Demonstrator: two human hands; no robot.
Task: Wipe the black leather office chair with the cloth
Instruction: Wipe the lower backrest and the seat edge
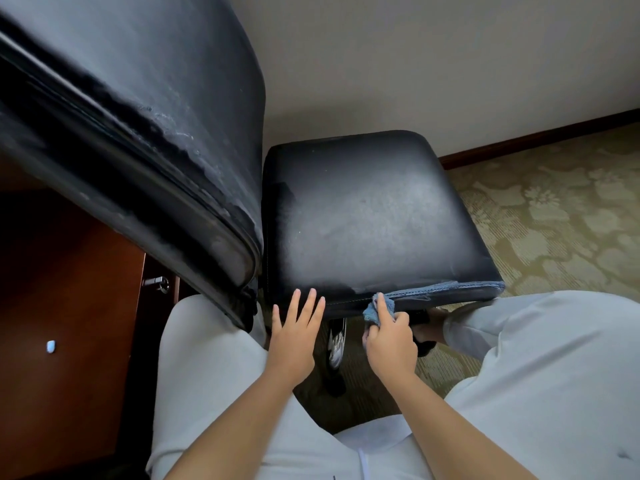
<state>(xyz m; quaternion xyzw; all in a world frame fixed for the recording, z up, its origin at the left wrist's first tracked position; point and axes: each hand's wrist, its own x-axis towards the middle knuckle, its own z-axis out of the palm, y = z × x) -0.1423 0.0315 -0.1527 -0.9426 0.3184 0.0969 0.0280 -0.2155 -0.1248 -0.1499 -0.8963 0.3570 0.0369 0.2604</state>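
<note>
- Two bare hands were in view, both reaching forward from bare forearms toward the near edge of the chair seat (363,216).
- Left hand (294,337): one, palm down, fingers straight and slightly fanned, fingertips touching the near edge of the seat to the left of the cloth; it held nothing.
- Right hand (391,337): one, fingers curled around a bunched part of the cloth, forefinger stretched forward and pressing the fabric against the seat's front edge.
- Cloth (377,308): one, blue, bunched at the right hand; a thin strip of it lay along the seat's near edge out to the right corner.
- Black leather office chair: one, with seat and backrest (138,116) both showing. The seat lay directly ahead of the hands, its surface dull and greyish in the middle; the backrest rose at upper left, with worn, flaking leather along its edge.
- Chair base: one shiny metal part (336,344) visible under the seat between the hands; its form could not be told.
- Legs in pale trousers (554,358): two, spread to either side of the seat.
- Carpet (554,216): one, green with a pale floral pattern, on the right.
- Wooden furniture (69,341): one reddish-brown panel at left, with one metal handle (156,282).
</note>
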